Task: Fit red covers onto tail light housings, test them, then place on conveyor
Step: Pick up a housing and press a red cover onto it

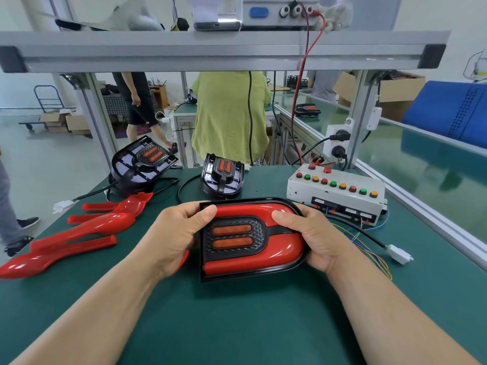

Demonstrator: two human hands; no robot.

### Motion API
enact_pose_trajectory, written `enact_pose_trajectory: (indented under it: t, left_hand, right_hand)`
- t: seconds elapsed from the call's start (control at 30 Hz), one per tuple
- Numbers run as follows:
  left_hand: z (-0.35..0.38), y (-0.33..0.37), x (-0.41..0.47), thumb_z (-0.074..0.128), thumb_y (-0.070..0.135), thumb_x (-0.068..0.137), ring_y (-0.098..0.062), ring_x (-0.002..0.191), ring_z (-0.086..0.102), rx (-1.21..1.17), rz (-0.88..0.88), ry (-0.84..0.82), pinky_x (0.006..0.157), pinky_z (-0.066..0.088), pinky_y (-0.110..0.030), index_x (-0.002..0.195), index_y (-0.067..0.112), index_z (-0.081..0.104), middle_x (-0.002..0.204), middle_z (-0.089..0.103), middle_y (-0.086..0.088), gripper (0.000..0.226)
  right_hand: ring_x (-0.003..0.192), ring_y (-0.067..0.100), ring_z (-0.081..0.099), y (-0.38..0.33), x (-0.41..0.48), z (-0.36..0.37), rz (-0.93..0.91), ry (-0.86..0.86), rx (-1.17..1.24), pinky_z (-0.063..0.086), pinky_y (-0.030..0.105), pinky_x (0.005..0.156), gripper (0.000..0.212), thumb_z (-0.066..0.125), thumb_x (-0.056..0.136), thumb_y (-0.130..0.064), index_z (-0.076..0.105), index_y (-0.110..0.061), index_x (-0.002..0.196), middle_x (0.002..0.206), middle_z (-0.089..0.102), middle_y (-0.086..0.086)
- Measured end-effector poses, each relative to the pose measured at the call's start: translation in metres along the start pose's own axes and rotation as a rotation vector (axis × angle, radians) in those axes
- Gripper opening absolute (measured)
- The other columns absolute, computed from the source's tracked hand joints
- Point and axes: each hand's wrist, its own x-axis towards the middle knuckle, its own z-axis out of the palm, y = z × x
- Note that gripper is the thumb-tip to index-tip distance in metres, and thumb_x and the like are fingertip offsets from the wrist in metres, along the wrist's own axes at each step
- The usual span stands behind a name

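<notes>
Left hand: the forearm comes in from 7 o'clock; left hand (179, 233) grips the housing's flat end, thumb on top.
Right hand: the forearm comes in from 5 o'clock; right hand (309, 233) clasps the rounded end, thumb pressing the cover.
Task piece: glossy red plastic cover (284, 246) sits on the black tail light housing (224, 275), mid green table mat (237, 325).
Around: loose red covers (79, 233) at 9 o'clock; white button box (334, 191) at 2 o'clock.
</notes>
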Motion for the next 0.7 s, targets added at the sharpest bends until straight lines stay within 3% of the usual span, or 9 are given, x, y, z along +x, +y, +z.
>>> enact_pose_trajectory:
  t: [0.17,0.3,0.57,0.7]
  left_hand:
    - [0.0054,-0.0036,0.0023,0.067,0.020,0.085,-0.035,0.102,0.070,0.065,0.062,0.091,0.093,0.054,-0.048,0.099,0.008,0.076,0.103,0.075,-0.016,0.021]
    - [0.0089,-0.0014,0.0022,0.072,0.027,0.072,-0.034,0.097,0.072,0.061,0.104,0.151,0.094,0.054,-0.051,0.091,0.013,0.079,0.098,0.076,-0.016,0.025]
    - [0.0015,0.0034,0.0006,0.072,0.028,0.077,-0.041,0.111,0.065,-0.014,-0.025,0.010,0.096,0.052,-0.057,0.104,0.006,0.074,0.112,0.071,-0.022,0.035]
    - [0.0036,0.0030,0.0013,0.072,0.030,0.077,-0.044,0.115,0.062,-0.039,-0.046,-0.005,0.099,0.049,-0.060,0.105,0.005,0.074,0.114,0.070,-0.024,0.037]
  right_hand:
    - [0.072,0.028,0.072,-0.0032,-0.0025,0.0034,-0.061,0.028,-0.051,0.061,0.042,0.065,0.026,0.084,0.059,-0.013,0.080,-0.020,0.083,0.089,0.075,0.015]
    - [0.073,0.029,0.072,-0.0068,-0.0056,0.0070,-0.102,0.067,-0.057,0.062,0.044,0.067,0.024,0.081,0.060,-0.013,0.080,-0.019,0.083,0.091,0.076,0.016]
    - [0.083,0.034,0.072,-0.0065,-0.0065,0.0046,-0.032,0.008,-0.032,0.061,0.050,0.076,0.037,0.087,0.062,-0.008,0.076,-0.013,0.097,0.103,0.074,0.022]
    - [0.081,0.032,0.072,-0.0055,-0.0050,0.0030,-0.035,0.016,-0.041,0.062,0.048,0.075,0.030,0.081,0.061,-0.009,0.079,-0.017,0.090,0.098,0.075,0.019]
